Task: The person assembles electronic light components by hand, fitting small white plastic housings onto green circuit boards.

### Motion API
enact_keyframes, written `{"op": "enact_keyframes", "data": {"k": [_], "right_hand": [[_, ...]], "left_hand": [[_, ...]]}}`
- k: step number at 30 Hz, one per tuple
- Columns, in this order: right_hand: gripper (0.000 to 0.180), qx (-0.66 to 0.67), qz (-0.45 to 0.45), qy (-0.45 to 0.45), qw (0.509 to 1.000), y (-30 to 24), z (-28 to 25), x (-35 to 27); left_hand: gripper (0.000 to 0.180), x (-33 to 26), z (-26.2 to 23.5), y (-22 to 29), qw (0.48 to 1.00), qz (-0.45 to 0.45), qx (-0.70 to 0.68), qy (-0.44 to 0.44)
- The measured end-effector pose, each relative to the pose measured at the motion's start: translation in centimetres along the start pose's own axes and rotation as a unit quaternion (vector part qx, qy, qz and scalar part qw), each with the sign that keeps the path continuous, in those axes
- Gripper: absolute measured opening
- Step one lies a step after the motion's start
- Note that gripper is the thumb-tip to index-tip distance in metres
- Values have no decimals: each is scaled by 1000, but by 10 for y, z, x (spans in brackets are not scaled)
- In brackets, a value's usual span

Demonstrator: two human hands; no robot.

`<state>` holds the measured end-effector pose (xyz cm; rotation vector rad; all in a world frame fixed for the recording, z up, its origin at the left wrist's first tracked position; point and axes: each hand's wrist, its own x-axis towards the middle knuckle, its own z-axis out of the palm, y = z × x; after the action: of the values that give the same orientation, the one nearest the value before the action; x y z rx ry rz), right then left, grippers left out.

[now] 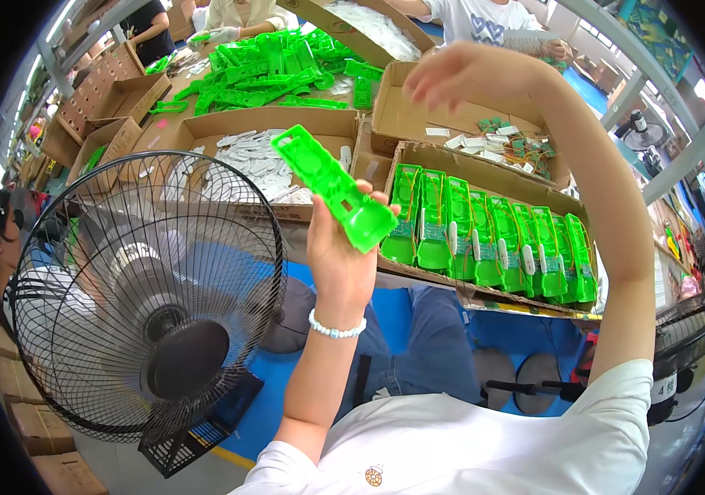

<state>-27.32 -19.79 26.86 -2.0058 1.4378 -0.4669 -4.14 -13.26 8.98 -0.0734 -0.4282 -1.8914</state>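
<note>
blue floor [563,334]: it shows below the near edge of the work, at both sides of the person's legs.
co-worker in white shirt [484,26]: sits at the far side, on the right; a second co-worker in light sleeves [241,12] is at the far side, more left.
black fan [191,355]: it stands at the near left, its round cage in front of the cardboard boxes.
near right box [484,295]: cardboard; inside it, green pieces [460,219] stand in a tilted row, with circuit boards, orange wires and white strips.
near left box [319,124]: cardboard, holding many loose white parts [253,161].
far right box [398,99]: cardboard; it holds small boards with wires [526,148] and white pieces.
green heap [274,66]: many plastic pieces, lying mixed at the far side, beyond the near left box.
right hand [484,76]: raised over the far right box, fingers loosely bent and pointing left, a little blurred; the grip is loose and i see nothing in it.
left hand [343,256]: closed around the green shell, thumb on the left side, fingers on the right.
green shell [332,186]: held tilted, between the near left box and the near right box, its far end leaning left.
bracelet [336,332]: pale beads, on the left wrist.
</note>
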Motion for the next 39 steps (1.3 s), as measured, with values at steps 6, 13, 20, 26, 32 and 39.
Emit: {"op": "enact_keyframes", "data": {"k": [6,13,20,26,32,39], "right_hand": [[21,-303,93,201,927,159,-47,13],[17,-186,304,242,902,279,-20,22],[16,-243,149,329,900,280,-22,19],[17,38,-32,479,877,224,-37,9],[23,112,-105,493,857,163,-31,-5],[16,180,-143,441,868,108,-10,-33]], "left_hand": [[45,-72,-17,8,995,-76,0,61],[55,-197,-48,11,956,-228,63,174],[55,-247,-68,10,938,-207,104,257],[52,-197,-48,1,957,-202,174,115],[52,-141,-20,-5,967,-150,202,38],[29,-87,28,-4,954,-49,296,-16]]}}
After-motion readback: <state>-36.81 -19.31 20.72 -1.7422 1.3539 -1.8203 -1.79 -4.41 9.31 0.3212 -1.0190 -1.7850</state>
